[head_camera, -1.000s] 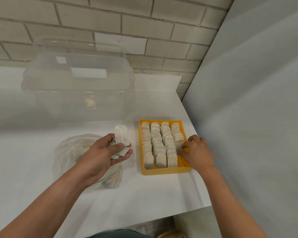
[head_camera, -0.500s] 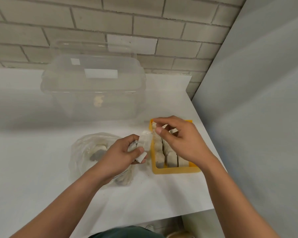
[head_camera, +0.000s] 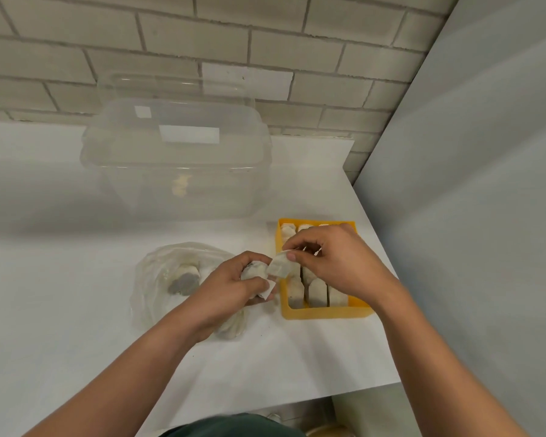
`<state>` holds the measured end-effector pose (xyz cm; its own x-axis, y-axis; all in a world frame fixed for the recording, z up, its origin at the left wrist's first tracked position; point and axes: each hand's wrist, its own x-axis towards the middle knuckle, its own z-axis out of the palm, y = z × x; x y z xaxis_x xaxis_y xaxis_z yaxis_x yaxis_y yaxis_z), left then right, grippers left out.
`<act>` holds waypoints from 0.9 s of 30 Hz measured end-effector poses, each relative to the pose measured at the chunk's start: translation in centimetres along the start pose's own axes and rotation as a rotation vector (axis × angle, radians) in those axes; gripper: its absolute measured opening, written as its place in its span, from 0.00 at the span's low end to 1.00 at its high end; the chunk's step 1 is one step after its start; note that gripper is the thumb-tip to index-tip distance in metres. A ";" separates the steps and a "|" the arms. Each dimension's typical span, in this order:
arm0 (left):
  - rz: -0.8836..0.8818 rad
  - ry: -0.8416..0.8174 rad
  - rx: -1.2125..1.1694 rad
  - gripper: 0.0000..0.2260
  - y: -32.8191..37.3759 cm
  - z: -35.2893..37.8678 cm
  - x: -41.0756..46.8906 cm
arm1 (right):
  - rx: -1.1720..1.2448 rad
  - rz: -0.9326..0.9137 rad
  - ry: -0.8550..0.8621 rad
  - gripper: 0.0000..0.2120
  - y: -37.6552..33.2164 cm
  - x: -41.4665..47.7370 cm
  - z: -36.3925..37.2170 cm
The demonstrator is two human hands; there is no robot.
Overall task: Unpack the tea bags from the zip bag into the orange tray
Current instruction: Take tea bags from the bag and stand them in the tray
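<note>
Head view: left hand (head_camera: 234,287) is clutching pale paper tea bags (head_camera: 255,270) as stock; right hand (head_camera: 338,263), grip narrow, is pinching one off beside the near-full rectangular orange plastic tray (head_camera: 325,313); crumpled clear zip bag (head_camera: 155,272) is lying left, holding more.

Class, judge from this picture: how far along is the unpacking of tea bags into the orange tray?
Done: rows of white paper tea bags stand in the orange plastic tray. In hand: the left hand holds a few bags, the right hand pinches one. Left: more lie in the clear plastic zip bag.
</note>
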<state>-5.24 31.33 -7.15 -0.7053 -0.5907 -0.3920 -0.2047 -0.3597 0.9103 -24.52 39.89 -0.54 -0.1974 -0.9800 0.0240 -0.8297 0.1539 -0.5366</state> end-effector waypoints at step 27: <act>0.004 0.043 -0.216 0.16 1.3 0.5 0.7 | -0.404 0.403 0.010 0.07 13.9 -2.5 0.5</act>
<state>-6.31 30.80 -6.22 -0.6753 -0.6212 -0.3977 -0.0480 -0.5010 0.8641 -35.29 44.45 -8.42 -0.5427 -0.8331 -0.1067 -0.8214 0.5529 -0.1402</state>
